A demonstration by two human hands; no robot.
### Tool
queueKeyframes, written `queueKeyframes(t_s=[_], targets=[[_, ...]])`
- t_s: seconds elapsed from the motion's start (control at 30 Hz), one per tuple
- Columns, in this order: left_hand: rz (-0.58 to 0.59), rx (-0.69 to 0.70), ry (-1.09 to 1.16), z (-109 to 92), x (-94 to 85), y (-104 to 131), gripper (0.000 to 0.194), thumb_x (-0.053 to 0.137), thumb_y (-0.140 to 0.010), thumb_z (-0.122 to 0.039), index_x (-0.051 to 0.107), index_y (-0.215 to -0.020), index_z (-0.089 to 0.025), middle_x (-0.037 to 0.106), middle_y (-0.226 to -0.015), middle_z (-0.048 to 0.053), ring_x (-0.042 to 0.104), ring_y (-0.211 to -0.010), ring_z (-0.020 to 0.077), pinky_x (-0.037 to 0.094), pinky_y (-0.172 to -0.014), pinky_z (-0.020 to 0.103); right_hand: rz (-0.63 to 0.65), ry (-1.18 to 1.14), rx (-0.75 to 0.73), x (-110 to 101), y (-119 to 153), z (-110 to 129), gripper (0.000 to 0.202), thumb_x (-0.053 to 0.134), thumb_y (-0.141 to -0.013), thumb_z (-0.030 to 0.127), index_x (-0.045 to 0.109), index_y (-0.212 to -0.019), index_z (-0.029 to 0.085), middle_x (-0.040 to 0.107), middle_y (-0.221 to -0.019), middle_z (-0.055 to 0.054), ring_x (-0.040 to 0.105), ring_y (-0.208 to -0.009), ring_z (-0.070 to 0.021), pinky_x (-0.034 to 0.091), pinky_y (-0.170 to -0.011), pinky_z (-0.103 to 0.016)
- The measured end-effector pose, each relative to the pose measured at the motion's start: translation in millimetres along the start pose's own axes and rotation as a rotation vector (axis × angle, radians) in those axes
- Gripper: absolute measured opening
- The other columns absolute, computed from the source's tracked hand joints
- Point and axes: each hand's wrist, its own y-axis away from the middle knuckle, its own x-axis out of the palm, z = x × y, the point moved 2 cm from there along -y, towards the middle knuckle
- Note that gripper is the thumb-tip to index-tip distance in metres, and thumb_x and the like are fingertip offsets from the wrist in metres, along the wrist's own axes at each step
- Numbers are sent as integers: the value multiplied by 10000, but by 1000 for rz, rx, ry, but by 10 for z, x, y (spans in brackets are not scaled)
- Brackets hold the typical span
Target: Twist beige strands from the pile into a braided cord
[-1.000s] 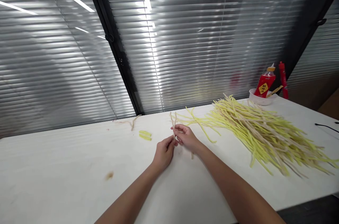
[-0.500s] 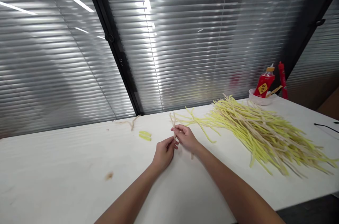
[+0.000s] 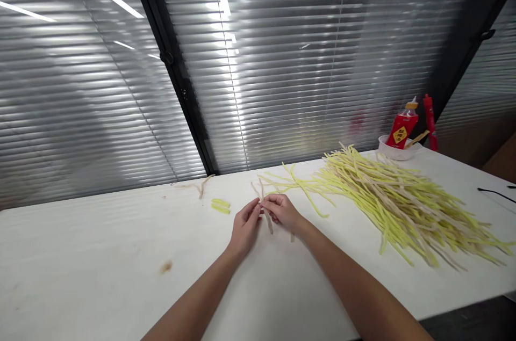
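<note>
My left hand point(image 3: 244, 227) and my right hand point(image 3: 284, 212) meet over the white table point(image 3: 121, 255), fingertips pinched together on beige pipe cleaners point(image 3: 270, 224). Two thin ends spread apart above the fingers, while a thicker folded-looking end hangs below them. Fingers cover the middle, so how the strands are joined there is hidden. Left of my hands lie short yellow pipe cleaner pieces point(image 3: 221, 210), and farther back is a forked beige pipe cleaner point(image 3: 201, 189). Another beige end point(image 3: 292, 237) shows beneath my right wrist.
A large heap of yellow and beige pipe cleaners point(image 3: 395, 201) covers the table's right side, with loose strands point(image 3: 306, 189) reaching toward my hands. Behind it, a red bottle point(image 3: 401, 129) stands in a clear plastic bowl point(image 3: 397, 153). Window blinds point(image 3: 282, 62) border the table's back.
My left hand has shifted slightly up and left, its fingers now higher on the beige pipe cleaners. Their top ends tilt left, and the lower end has come into sight.
</note>
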Motion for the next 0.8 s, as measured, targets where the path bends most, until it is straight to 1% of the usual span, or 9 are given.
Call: queueKeyframes(t_s=[0.07, 0.17, 0.23, 0.3, 0.43, 0.6, 0.8], targets=[[0, -25, 103, 0, -11, -23, 447, 586, -774, -443, 633, -1103, -145, 667, -1022, 122, 595, -958, 241, 469, -776, 322, 60, 19, 45, 14, 6, -36, 281, 596, -753, 408, 535, -619, 169, 375, -443, 75, 294, -354, -49, 211, -349, -189], [-28, -45, 254, -15, -17, -36, 410, 617, -758, -436, 665, -1042, -145, 676, -998, 105, 590, -969, 224, 455, -818, 312, 130, 68, 69, 25, 2, -77, 280, 584, -760, 396, 541, -620, 158, 384, -443, 72, 298, -356, -45, 208, -352, -186], [-41, -86, 338, -22, -18, -37, 390, 654, -733, -420, 679, -1016, -152, 681, -992, 98, 594, -955, 208, 446, -840, 306, 161, 95, 74, 23, -4, -83, 284, 579, -764, 396, 552, -628, 148, 399, -460, 67, 316, -366, -43, 220, -360, -185], [-37, -129, 406, -30, -20, -38, 370, 688, -708, -395, 689, -994, -159, 685, -982, 93, 604, -915, 188, 450, -826, 294, 184, 108, 93, 17, -6, -74, 281, 576, -764, 398, 563, -644, 143, 408, -477, 64, 325, -373, -42, 226, -367, -184], [-70, -185, 519, -48, -42, -47, 326, 742, -665, -327, 702, -941, -159, 692, -923, 76, 610, -821, 146, 465, -765, 261, 242, 117, 131, 21, 8, -28, 244, 568, -761, 368, 592, -679, 140, 433, -499, 55, 328, -389, -43, 227, -381, -189], [-77, -206, 549, -52, -61, -64, 345, 766, -637, -297, 693, -943, -153, 675, -811, 46, 578, -650, 106, 464, -630, 241, 302, 121, 137, 27, 27, 23, 256, 551, -774, 369, 592, -668, 139, 422, -506, 54, 327, -410, -45, 232, -412, -196], [-82, -188, 545, -24, -88, -69, 271, 757, -649, -286, 678, -856, -131, 647, -795, 34, 553, -621, 86, 469, -616, 226, 319, 138, 152, 29, 33, 33, 284, 540, -786, 402, 593, -685, 142, 401, -520, 56, 321, -429, -49, 229, -428, -203]])
